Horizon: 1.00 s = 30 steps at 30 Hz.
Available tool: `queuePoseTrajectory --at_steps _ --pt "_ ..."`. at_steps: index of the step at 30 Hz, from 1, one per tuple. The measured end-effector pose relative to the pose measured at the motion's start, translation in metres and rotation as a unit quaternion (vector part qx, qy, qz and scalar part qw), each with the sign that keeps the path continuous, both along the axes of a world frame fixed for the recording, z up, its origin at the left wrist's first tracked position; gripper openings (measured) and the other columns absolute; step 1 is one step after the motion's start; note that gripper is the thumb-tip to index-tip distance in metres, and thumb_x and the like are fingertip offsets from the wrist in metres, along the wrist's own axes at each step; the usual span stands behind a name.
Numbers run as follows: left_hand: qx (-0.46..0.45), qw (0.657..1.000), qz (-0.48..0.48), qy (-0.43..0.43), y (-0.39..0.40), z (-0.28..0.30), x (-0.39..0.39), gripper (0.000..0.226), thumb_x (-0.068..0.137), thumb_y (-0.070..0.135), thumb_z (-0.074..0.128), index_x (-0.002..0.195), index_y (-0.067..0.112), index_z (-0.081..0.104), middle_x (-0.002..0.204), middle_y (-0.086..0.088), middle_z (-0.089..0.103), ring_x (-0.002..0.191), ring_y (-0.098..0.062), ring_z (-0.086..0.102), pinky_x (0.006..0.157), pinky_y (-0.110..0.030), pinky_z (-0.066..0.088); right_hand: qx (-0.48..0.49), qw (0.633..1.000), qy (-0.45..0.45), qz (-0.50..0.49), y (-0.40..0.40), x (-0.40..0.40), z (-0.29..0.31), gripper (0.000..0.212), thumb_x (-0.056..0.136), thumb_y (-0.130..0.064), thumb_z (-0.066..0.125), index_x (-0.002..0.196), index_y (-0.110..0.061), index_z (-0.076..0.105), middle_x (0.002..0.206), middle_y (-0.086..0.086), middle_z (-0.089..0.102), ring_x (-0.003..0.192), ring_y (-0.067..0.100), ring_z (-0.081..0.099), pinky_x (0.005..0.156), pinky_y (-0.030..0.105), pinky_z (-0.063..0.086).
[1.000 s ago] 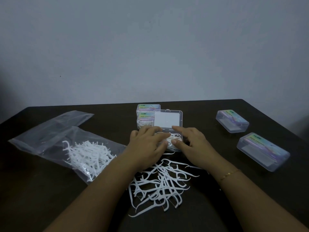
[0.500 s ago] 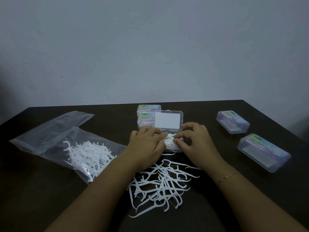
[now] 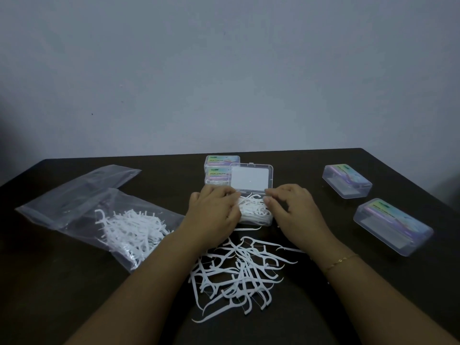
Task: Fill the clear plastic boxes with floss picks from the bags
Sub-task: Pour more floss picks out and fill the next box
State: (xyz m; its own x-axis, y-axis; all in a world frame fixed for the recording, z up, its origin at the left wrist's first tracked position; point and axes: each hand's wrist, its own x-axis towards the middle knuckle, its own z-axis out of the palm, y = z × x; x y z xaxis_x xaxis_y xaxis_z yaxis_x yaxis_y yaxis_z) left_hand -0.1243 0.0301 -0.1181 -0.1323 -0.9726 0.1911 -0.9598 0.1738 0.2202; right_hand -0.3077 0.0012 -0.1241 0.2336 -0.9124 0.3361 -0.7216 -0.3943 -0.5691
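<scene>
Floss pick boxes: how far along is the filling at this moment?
Looks done: two closed boxes stacked behind, though their contents can't be confirmed. In hand: the open box holds picks, lid up, with the left hand and right hand at its sides. Left: loose picks on the table, more in the bag, and two closed boxes at right that look empty.

Your open clear box [image 3: 254, 210] sits mid-table, lid up, packed with white picks — loose picks [image 3: 239, 272] lie toward the near edge, a bag [image 3: 104, 210] left, closed boxes [image 3: 347, 180] right.
</scene>
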Motion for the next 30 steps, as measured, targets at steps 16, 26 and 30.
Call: queuePoseTrajectory --at_steps 16,26,30 --pt "-0.004 1.000 -0.015 0.013 0.001 0.002 0.000 0.044 0.101 0.031 0.029 0.143 0.043 0.033 0.148 0.014 0.031 0.132 -0.009 0.020 0.100 -0.033 0.016 0.002 0.999 0.035 -0.010 -0.003 -0.002 -0.001 0.032 0.096 -0.035 0.048 0.124 -0.028 0.059 0.124 -0.005 0.051 0.114 0.010 0.040 0.096 0.031 0.037" --pt "-0.051 0.998 0.041 0.019 0.008 0.023 0.013 0.029 0.096 0.030 0.045 0.117 0.040 0.064 0.109 0.014 0.067 0.093 -0.005 0.050 0.084 -0.030 0.021 0.192 0.978 0.012 -0.074 -0.005 -0.029 0.020 0.017 0.092 -0.030 0.057 0.087 -0.017 0.066 0.097 -0.002 0.065 0.083 0.011 0.056 0.080 0.030 0.048" --pt "-0.028 0.999 0.035 0.022 0.013 0.027 0.016 0.022 0.092 0.039 0.049 0.096 0.037 0.071 0.067 0.022 0.054 0.072 0.005 0.046 0.092 -0.030 0.024 0.275 0.959 0.065 -0.033 0.004 -0.032 0.028 0.016 0.082 -0.034 0.070 0.084 -0.020 0.063 0.088 -0.002 0.062 0.083 0.011 0.057 0.070 0.026 0.048"
